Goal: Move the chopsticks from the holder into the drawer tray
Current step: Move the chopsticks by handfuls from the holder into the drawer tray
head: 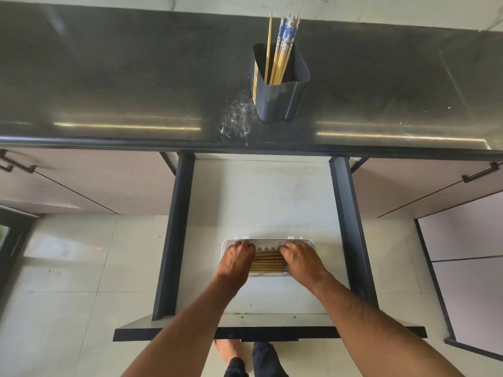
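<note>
A dark grey holder (277, 93) stands on the black countertop with several chopsticks (283, 50) upright in it, some with blue-and-white patterned tops. Below it, a white tray (268, 240) lies in the open drawer (258, 197). Several bamboo chopsticks (268, 262) lie side by side across the tray. My left hand (236, 261) rests palm down over their left ends, its fingertips at the tray's far rim. My right hand (300, 261) lies palm down over their right ends. Both ends of the chopsticks are hidden under my hands.
The drawer has dark side rails (174, 235) and a dark front panel (269, 331) close to my body. Closed cabinet doors with black handles (480, 172) flank it. White scratch marks (236, 118) mark the countertop beside the holder. A bare foot (227, 349) shows on the tiled floor.
</note>
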Available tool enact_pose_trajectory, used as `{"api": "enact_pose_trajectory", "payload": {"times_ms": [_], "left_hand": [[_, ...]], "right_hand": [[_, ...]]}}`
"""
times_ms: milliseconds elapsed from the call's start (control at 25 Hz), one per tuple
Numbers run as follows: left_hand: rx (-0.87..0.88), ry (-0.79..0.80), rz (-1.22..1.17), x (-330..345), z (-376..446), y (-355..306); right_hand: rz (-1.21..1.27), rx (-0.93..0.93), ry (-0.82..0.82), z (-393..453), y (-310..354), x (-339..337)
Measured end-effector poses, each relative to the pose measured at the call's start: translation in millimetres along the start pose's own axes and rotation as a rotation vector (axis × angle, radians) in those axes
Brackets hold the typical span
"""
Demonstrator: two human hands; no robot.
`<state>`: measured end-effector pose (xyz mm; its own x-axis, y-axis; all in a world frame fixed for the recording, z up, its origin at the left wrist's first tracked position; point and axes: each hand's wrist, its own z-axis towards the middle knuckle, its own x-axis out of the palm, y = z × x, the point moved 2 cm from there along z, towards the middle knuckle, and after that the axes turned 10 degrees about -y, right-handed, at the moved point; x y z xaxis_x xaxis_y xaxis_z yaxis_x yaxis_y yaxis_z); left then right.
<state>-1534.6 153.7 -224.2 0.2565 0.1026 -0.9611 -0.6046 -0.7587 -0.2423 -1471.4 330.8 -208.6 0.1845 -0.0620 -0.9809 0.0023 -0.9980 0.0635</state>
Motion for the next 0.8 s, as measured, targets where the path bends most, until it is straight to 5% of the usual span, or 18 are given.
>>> {"api": "enact_pose_trajectory", "payload": {"times_ms": [800], "left_hand": [[-0.007, -0.108, 0.010, -6.2, -12.4, -4.3]], "right_hand": [[0.060, 0.001, -0.113, -11.1, 4.3, 1.0]]}}
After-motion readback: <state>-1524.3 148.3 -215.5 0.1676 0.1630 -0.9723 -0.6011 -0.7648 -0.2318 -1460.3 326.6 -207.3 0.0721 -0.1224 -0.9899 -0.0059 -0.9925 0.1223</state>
